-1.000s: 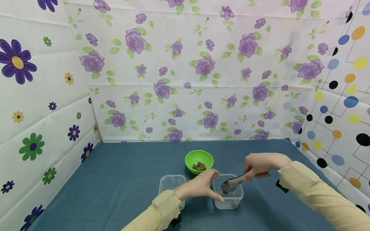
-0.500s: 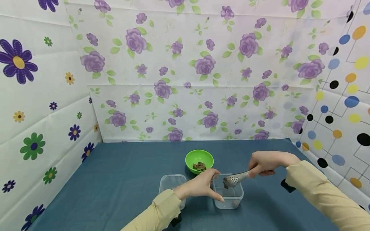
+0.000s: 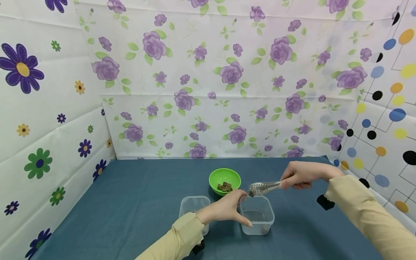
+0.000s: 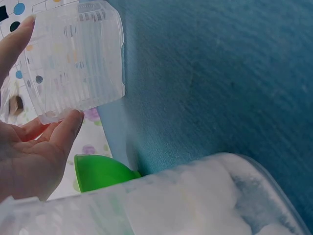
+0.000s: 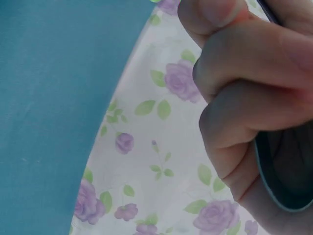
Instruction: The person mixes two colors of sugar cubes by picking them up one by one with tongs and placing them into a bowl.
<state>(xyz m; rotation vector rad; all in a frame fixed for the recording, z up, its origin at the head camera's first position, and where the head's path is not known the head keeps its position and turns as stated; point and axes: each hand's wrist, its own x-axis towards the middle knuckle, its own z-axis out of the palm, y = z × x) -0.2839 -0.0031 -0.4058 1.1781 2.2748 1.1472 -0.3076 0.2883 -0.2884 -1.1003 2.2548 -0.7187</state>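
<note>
My left hand (image 3: 224, 208) grips a clear plastic container (image 3: 255, 229) near its rim, thumb at the front side and fingers at the far side. In the left wrist view, thumb and fingertips touch opposite sides of this container (image 4: 73, 58). My right hand (image 3: 300, 175) holds perforated metal tongs (image 3: 264, 187) by the handle, over the container's far rim. A small brown piece (image 3: 251, 194) shows at the tongs' tip. Behind my left hand stands a green bowl (image 3: 224, 173) with several brown cubes (image 3: 225, 186) in it. The right wrist view shows curled fingers (image 5: 244, 93).
A second clear container (image 3: 195, 203) stands on the left, partly hidden by my left forearm. White fluffy material (image 4: 186, 196) shows inside it in the left wrist view. The dark blue tabletop (image 3: 146, 195) meets a flowered cloth backdrop (image 3: 208, 119) behind the bowl.
My right hand has lifted the tongs up and out of the container, with the brown piece at their tip. My left hand stays at the container.
</note>
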